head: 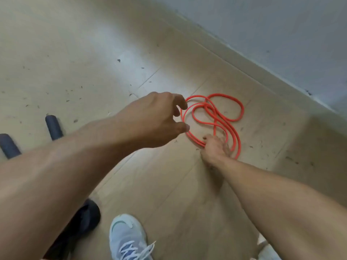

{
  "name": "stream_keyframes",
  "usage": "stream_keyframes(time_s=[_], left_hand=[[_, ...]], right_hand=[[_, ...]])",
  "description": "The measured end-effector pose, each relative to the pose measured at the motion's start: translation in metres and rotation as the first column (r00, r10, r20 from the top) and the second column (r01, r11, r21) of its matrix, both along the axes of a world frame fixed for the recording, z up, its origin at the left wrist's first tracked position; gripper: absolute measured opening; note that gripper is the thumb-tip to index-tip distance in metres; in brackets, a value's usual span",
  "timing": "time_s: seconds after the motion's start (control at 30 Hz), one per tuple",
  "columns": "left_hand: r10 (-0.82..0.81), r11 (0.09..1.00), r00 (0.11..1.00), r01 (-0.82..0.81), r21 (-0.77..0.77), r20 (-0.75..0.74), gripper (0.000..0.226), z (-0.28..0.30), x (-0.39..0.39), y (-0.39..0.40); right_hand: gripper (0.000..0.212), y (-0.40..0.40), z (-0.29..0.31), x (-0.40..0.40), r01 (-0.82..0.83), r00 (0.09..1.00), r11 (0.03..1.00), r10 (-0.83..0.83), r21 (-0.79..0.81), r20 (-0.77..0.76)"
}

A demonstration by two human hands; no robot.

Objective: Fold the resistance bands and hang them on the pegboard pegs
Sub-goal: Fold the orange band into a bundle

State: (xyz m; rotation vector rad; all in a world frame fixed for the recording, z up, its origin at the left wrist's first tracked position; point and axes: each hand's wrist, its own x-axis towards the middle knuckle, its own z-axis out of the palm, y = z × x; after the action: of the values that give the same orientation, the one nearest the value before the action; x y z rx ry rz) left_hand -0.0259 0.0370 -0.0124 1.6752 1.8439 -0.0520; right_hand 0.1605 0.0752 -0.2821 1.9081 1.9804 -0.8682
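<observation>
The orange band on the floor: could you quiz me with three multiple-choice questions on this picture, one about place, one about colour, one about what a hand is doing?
1. Where does the resistance band lie?
A. on the wooden floor near the wall
B. on a peg
C. on a chair

2. What colour is the band?
A. blue
B. orange-red
C. green

3. What is the right hand doing?
A. hanging idle
B. holding a shoe
C. gripping strands of the band

Answers:
1 A: its loops lie on the floor planks by the skirting.
2 B: the whole tube is orange-red.
3 C: its fingers curl round the strands, while the left hand hovers open beside the loops.
</observation>
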Motion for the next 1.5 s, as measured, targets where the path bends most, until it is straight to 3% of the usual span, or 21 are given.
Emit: stream_keyframes(time_s=[0.1,0.27,0.37,0.5,0.67,0.8,0.87,1.03,1.23,1.5], left_hand=[[-0.087,0.995,0.996,0.088,0.048,-0.03,0.05,0.019,0.008,-0.005],[-0.17,0.985,0.982,0.171,0.014,-0.088,0.058,0.05,0.013,-0.037],[-0.134,0.991,0.99,0.135,0.014,-0.053,0.06,0.067,0.012,-0.059],[-0.059,0.993,0.993,0.048,0.108,0.101,0.065,0.089,0.019,-0.087],[-0.012,0.956,0.969,-0.061,0.288,0.246,0.081,0.133,0.042,-0.113],[-0.103,0.937,0.957,0.002,0.351,0.272,0.03,0.167,0.056,-0.116],[-0.15,0.925,0.936,0.02,0.379,0.317,0.02,0.175,0.059,-0.112],[-0.179,0.931,0.902,0.026,0.363,0.394,0.021,0.159,0.058,-0.097],[-0.135,0.936,0.885,-0.033,0.35,0.445,0.016,0.102,0.051,-0.085],[-0.007,0.923,0.876,-0.181,0.341,0.483,0.011,0.087,0.046,-0.065]], right_hand=[[0.031,-0.019,-0.015,0.007,0.036,0.993,0.996,-0.045,0.079,0.109],[0.024,-0.03,0.033,0.017,-0.067,0.997,0.994,0.064,0.091,0.037],[0.02,-0.023,0.113,0.021,-0.182,0.978,0.972,0.195,0.148,-0.079],[0.012,-0.026,0.245,0.029,-0.376,0.897,0.906,0.409,0.195,-0.17],[0.014,-0.073,0.393,0.043,-0.403,0.812,0.825,0.522,0.396,-0.262],[0.018,-0.103,0.453,0.063,-0.391,0.755,0.795,0.565,0.464,-0.332],[0.019,-0.107,0.465,0.073,-0.368,0.737,0.787,0.571,0.495,-0.361],[0.021,-0.091,0.433,0.088,-0.27,0.726,0.808,0.528,0.523,-0.442],[0.026,-0.071,0.368,0.088,-0.153,0.704,0.838,0.464,0.523,-0.537],[0.025,-0.06,0.353,0.081,-0.042,0.704,0.882,0.36,0.47,-0.612]])
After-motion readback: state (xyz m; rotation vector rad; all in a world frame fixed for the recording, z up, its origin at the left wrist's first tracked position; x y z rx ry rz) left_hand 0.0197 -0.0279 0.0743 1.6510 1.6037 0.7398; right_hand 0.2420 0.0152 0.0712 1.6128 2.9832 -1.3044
